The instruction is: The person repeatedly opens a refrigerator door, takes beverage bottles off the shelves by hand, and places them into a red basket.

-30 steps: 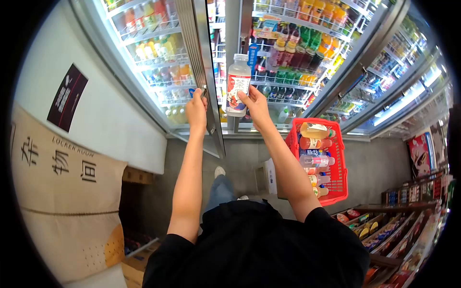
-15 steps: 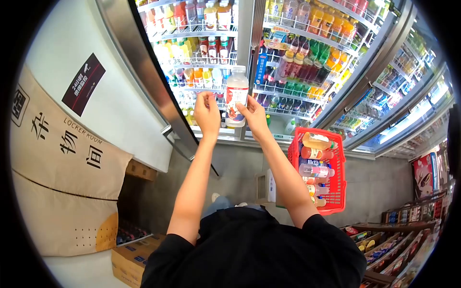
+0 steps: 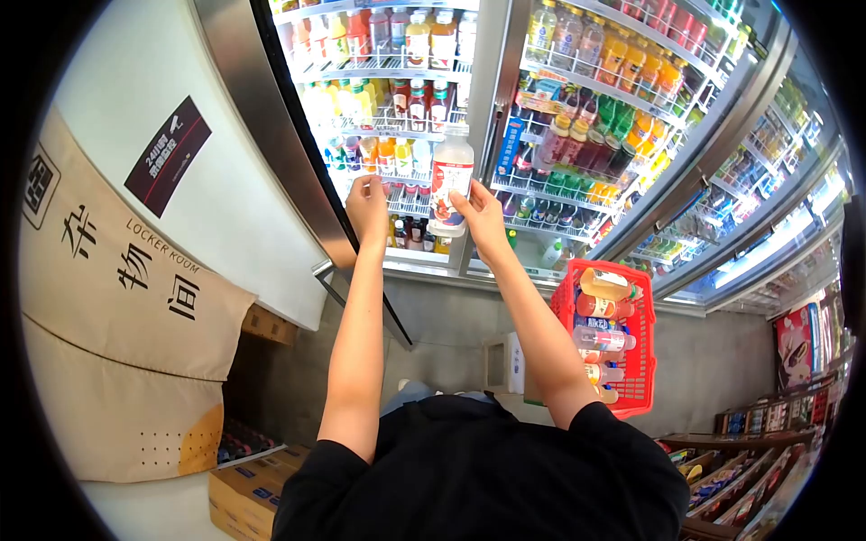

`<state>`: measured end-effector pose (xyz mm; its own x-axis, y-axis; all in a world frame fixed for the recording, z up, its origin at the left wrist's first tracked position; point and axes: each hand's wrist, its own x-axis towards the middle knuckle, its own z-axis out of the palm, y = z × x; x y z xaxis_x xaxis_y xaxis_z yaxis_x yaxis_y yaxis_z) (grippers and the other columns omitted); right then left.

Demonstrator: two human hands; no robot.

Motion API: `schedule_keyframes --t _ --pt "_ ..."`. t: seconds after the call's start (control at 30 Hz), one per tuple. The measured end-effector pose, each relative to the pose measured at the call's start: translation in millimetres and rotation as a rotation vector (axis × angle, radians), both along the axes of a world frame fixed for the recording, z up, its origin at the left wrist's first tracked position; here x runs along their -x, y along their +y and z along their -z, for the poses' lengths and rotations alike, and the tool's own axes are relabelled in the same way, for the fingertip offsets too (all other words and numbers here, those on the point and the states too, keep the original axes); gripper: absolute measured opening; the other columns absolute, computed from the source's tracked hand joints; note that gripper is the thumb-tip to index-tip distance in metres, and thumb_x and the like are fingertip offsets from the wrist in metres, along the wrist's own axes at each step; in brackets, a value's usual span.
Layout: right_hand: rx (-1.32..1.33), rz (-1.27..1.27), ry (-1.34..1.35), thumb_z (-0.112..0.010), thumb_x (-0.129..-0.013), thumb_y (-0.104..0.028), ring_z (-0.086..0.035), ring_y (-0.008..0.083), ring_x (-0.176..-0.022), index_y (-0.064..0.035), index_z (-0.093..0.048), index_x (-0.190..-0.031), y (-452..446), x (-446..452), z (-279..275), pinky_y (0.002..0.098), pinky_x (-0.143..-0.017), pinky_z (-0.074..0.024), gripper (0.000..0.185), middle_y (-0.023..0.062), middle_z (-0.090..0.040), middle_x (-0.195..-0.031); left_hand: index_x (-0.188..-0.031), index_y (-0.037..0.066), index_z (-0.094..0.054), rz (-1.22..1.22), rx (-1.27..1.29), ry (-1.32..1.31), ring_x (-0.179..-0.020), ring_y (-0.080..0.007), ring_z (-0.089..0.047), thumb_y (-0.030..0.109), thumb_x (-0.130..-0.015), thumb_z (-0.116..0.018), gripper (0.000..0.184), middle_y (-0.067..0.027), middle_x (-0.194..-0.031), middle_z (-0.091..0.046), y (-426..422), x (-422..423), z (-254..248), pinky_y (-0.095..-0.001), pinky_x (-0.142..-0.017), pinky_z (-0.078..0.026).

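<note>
My right hand [image 3: 483,219] grips a milky-white plastic bottle [image 3: 452,185] by its right side, thumb across the red and white label. The bottle is nearly upright in front of the lit drinks fridge. To its left, apart from the bottle, my left hand [image 3: 366,212] is raised with its fingers curled in. Whether anything small lies inside those fingers is hidden. Behind both hands, fridge shelves [image 3: 397,122] carry rows of juice and other bottles.
A red shopping basket [image 3: 642,361] with several bottles stands at my right. An opened fridge door [image 3: 275,117] is on my left, beside a beige curtain [image 3: 135,361]. A cardboard box [image 3: 248,491] lies low at left; snack racks [image 3: 744,478] stand at right.
The view has shifted, so the fridge and basket appear farther right. My left hand has moved left, away from the bottle. My right hand keeps hold of the bottle.
</note>
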<state>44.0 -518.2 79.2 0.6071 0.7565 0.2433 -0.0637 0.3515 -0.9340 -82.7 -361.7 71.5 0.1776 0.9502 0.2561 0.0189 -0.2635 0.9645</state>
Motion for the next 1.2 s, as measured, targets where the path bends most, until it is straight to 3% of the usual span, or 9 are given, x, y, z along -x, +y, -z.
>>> schedule_keyframes --t 0.13,0.17,0.27,0.3,0.53,0.67,0.9,1.03,1.2 --pt "-0.005 -0.037 -0.002 -0.074 -0.089 -0.023 -0.061 0.0161 -0.110 0.0047 -0.051 -0.136 28 13 -1 0.0315 -0.096 -0.0476 0.059 0.0119 -0.063 -0.125 -0.103 0.001 -0.068 -0.045 0.097 -0.059 -0.062 -0.0101 -0.055 0.019 -0.095 -0.056 0.022 -0.0063 -0.078 -0.068 -5 38 -11 -0.0253 -0.058 -0.044" --pt "0.002 -0.044 0.003 -0.074 -0.089 -0.023 -0.061 0.0161 -0.110 0.0047 -0.051 -0.136 34 17 -1 0.0315 -0.096 -0.0476 0.059 0.0119 -0.063 -0.125 -0.101 0.003 -0.069 -0.114 0.014 -0.046 -0.060 -0.0109 -0.059 0.019 -0.094 -0.058 0.021 -0.0082 -0.074 -0.070 11 45 6 -0.0264 -0.056 -0.043" --pt "-0.003 -0.070 -0.009 -0.073 -0.090 -0.020 -0.062 0.0162 -0.107 0.0050 -0.050 -0.137 53 27 -3 0.0306 -0.094 -0.0486 0.058 0.0126 -0.064 -0.125 -0.101 0.002 -0.068 -0.138 0.068 -0.065 -0.066 -0.0106 -0.062 0.020 -0.096 -0.057 0.022 -0.0072 -0.077 -0.071 20 81 0 -0.0271 -0.060 -0.047" --pt "0.011 -0.080 -0.008 -0.073 -0.090 -0.020 -0.062 0.0162 -0.107 0.0050 -0.050 -0.137 59 30 -4 0.0306 -0.094 -0.0486 0.058 0.0126 -0.064 -0.125 -0.105 0.000 -0.068 -0.103 0.095 -0.144 -0.070 -0.0114 -0.063 0.020 -0.098 -0.056 0.024 -0.0086 -0.083 -0.071 24 91 -1 -0.0295 -0.064 -0.050" --pt "-0.012 -0.132 0.017 -0.073 -0.090 -0.018 -0.061 0.0157 -0.108 0.0050 -0.049 -0.138 110 48 -15 0.0309 -0.093 -0.0497 0.059 0.0130 -0.063 -0.125 -0.122 0.003 -0.065 0.234 0.050 0.020 -0.084 -0.0163 -0.067 0.035 -0.095 -0.064 0.041 -0.0099 -0.094 -0.071 73 75 -22 -0.0278 -0.076 -0.050" --pt "-0.010 -0.097 0.001 -0.073 -0.090 -0.018 -0.062 0.0155 -0.107 0.0040 -0.048 -0.139 130 45 -25 0.0303 -0.093 -0.0499 0.059 0.0120 -0.063 -0.125 -0.128 -0.004 -0.060 0.552 0.080 -0.048 -0.090 -0.0159 -0.064 0.039 -0.096 -0.063 0.054 -0.0111 -0.103 -0.069 94 51 -45 -0.0276 -0.081 -0.049" --pt "-0.016 -0.002 -0.038 -0.072 -0.090 -0.020 -0.062 0.0156 -0.108 0.0040 -0.050 -0.138 155 21 -30 0.0301 -0.094 -0.0493 0.058 0.0109 -0.064 -0.123 -0.137 0.005 -0.056 0.905 0.200 0.036 -0.099 -0.0157 -0.063 0.043 -0.095 -0.063 0.056 -0.0060 -0.119 -0.066 150 15 -51 -0.0289 -0.085 -0.050" --pt "-0.010 0.017 -0.057 -0.073 -0.090 -0.022 -0.061 0.0159 -0.108 0.0036 -0.050 -0.138 173 1 -38 0.0305 -0.093 -0.0493 0.059 0.0119 -0.064 -0.123 -0.143 0.008 -0.049 1.026 0.163 0.103 -0.108 -0.0166 -0.063 0.044 -0.095 -0.063 0.062 -0.0075 -0.130 -0.061 183 9 -59 -0.0344 -0.094 -0.050" --pt "0.001 0.029 -0.121 -0.072 -0.090 -0.023 -0.063 0.0160 -0.106 0.0026 -0.049 -0.138 195 -33 -49 0.0299 -0.090 -0.0507 0.059 0.0126 -0.065 -0.120 -0.142 0.005 -0.048 1.000 0.065 0.052 -0.104 -0.0171 -0.063 0.038 -0.094 -0.065 0.060 -0.0101 -0.128 -0.061 203 -25 -55 -0.0307 -0.093 -0.051"
